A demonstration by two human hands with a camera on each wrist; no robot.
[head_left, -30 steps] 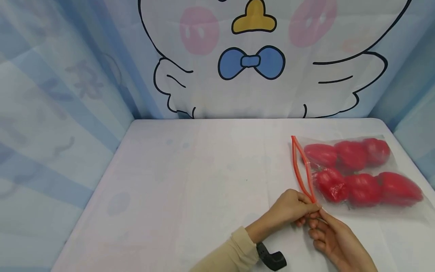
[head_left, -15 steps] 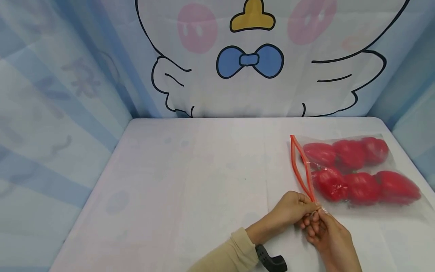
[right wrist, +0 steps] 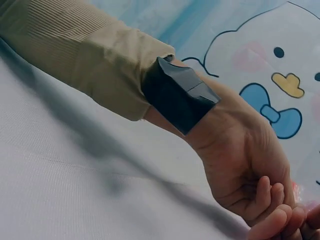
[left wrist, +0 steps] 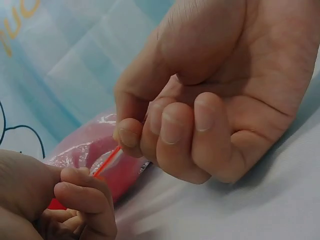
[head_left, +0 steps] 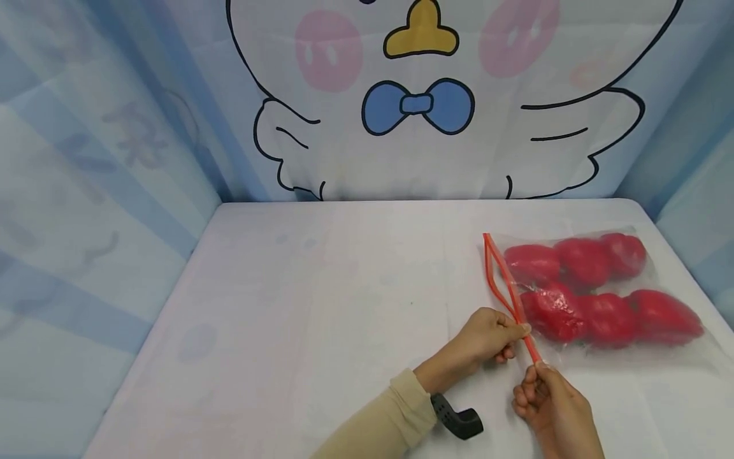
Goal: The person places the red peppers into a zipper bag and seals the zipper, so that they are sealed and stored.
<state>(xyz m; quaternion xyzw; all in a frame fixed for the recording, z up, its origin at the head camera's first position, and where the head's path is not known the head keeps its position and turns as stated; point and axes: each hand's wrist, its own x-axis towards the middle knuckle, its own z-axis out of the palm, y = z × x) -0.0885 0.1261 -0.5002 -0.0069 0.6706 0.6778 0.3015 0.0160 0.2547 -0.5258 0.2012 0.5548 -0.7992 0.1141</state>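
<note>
A clear zip bag (head_left: pixel 654 280) lies at the right of the table with several red, rounded, fruit-like pieces (head_left: pixel 609 319) inside. Its red zip strip (head_left: pixel 532 349) runs down the left edge: two lines part above the hands and lie together between them. My left hand (head_left: pixel 487 335) pinches the strip between thumb and finger. A little below, my right hand (head_left: pixel 555 398) pinches the strip's lower end, its other fingers curled. In the left wrist view the right hand (left wrist: pixel 200 100) looms large and the left hand (left wrist: pixel 80 200) is lower left. The strip's pinched spots are hidden under the fingertips.
A white-covered table (head_left: pixel 321 306) extends to the left. A black device (head_left: pixel 457 417) sits at the left wrist below a beige sleeve (head_left: pixel 384 411). Behind the table hangs a cartoon-printed curtain (head_left: pixel 424 159); blue patterned curtains (head_left: pixel 86 255) flank the sides.
The left hand has moved up along the strip, away from the right hand, which is slightly lower. A stretch of joined red strip now shows between them. The bag has shifted slightly left in view.
</note>
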